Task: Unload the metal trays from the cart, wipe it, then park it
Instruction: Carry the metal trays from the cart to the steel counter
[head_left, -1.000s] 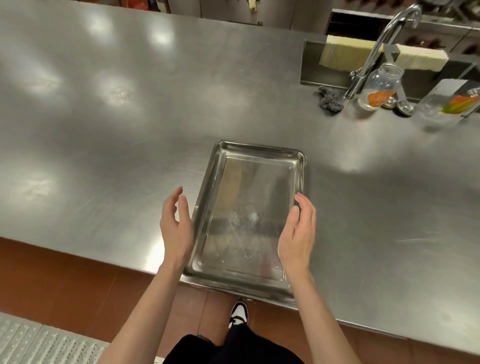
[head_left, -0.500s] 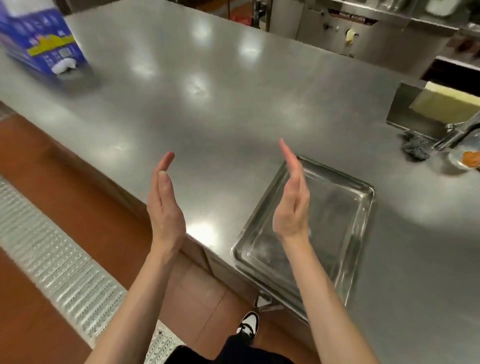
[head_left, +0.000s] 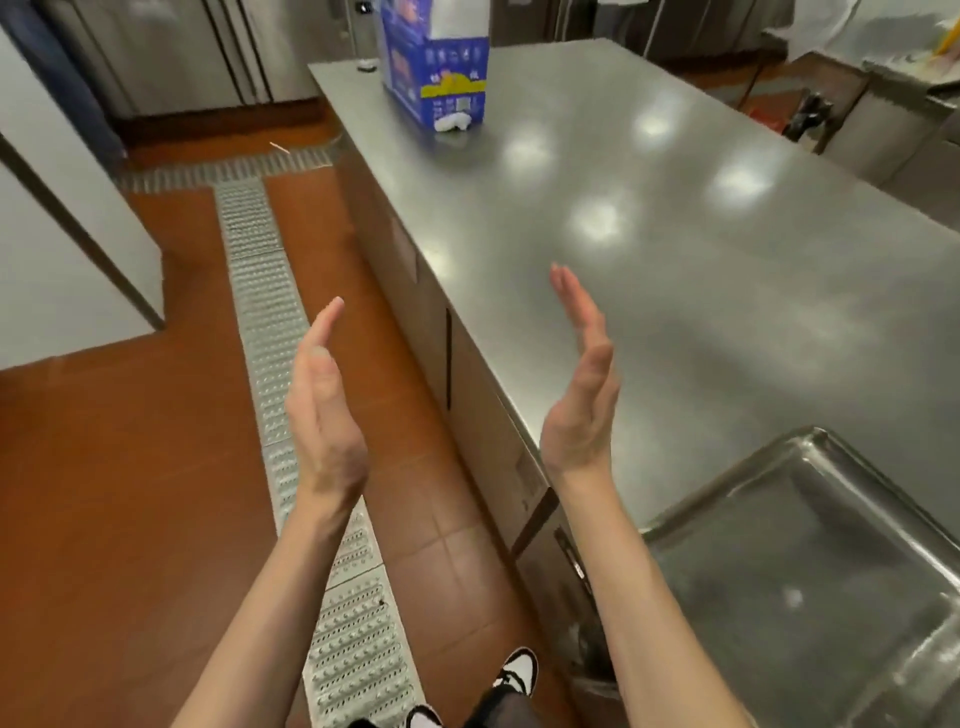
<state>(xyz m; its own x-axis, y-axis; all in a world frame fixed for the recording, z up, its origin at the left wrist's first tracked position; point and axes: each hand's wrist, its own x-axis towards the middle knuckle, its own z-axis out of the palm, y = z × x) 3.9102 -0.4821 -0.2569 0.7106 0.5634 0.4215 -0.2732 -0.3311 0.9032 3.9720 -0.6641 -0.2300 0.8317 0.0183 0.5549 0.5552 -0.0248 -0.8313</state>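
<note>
A shallow metal tray lies on the steel counter at the lower right, partly past the frame edge. My left hand hangs over the floor, fingers straight, palm turned inward, holding nothing. My right hand is raised at the counter's near edge, fingers straight, palm facing the left hand, empty and well left of the tray. No cart is in view.
A blue tissue box stands at the counter's far left end. A perforated metal drain grate runs along the red tiled floor beside the counter. Steel cabinets line the back wall. A white panel stands at the left.
Both hands have let go of the tray and lifted off it. The view has swung left, so the tray now sits at the lower right and the floor and tissue box show.
</note>
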